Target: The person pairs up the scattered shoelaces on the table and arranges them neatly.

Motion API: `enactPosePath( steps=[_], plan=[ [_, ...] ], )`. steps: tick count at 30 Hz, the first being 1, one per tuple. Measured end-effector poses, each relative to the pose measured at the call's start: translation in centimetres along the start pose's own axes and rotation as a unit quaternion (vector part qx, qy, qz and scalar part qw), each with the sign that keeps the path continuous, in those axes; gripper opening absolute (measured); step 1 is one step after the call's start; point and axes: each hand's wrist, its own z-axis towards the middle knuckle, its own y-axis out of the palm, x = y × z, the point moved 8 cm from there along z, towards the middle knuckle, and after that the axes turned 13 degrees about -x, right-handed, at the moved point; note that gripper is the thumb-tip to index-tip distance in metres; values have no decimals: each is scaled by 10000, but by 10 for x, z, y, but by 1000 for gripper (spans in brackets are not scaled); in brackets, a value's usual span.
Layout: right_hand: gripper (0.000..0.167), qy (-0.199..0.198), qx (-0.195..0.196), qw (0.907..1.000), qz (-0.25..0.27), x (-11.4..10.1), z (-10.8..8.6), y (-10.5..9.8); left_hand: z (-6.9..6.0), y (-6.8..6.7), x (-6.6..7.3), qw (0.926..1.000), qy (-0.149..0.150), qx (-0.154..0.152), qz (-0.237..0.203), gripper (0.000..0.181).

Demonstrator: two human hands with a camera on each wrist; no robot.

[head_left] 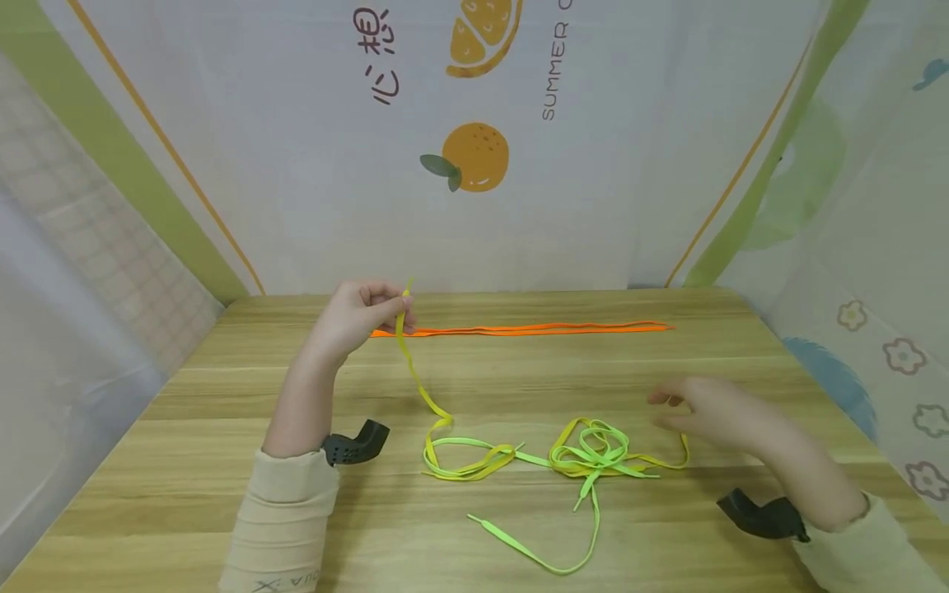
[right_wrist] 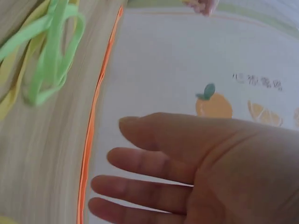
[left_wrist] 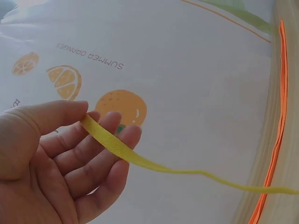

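Observation:
My left hand pinches a yellow shoelace near one end, between thumb and forefinger, and holds it above the table. From there the lace drops to a loose tangle with a green shoelace in front of me. In the left wrist view the yellow lace crosses in front of the fingers. My right hand hovers right of the tangle, its fingers relaxed and holding nothing. The right wrist view shows the hand with its fingers apart and part of the tangle at upper left.
An orange shoelace lies stretched in doubled strands along the far part of the wooden table. A white curtain with printed oranges hangs behind the table. A green lace end reaches toward the near edge.

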Motion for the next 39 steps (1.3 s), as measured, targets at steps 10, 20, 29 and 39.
enactPosePath(
  steps=[10, 20, 29, 39],
  plan=[
    [26, -751, 562, 9954, -200, -40, 3, -3, -2, -6, 1, 9989, 91, 446, 86, 27],
    [18, -1920, 1361, 9689, -770, -93, 13, 0, -14, -9, 0, 9962, 218, 806, 252, 29],
    [14, -2522, 1255, 9575, -627, -130, 25, 16, -24, -13, -10, 9934, 229, 1044, 422, 27],
    [16, -3373, 1261, 9265, -1094, -177, 36, 43, -33, -13, -18, 9921, 113, 960, 802, 23]
  ],
)
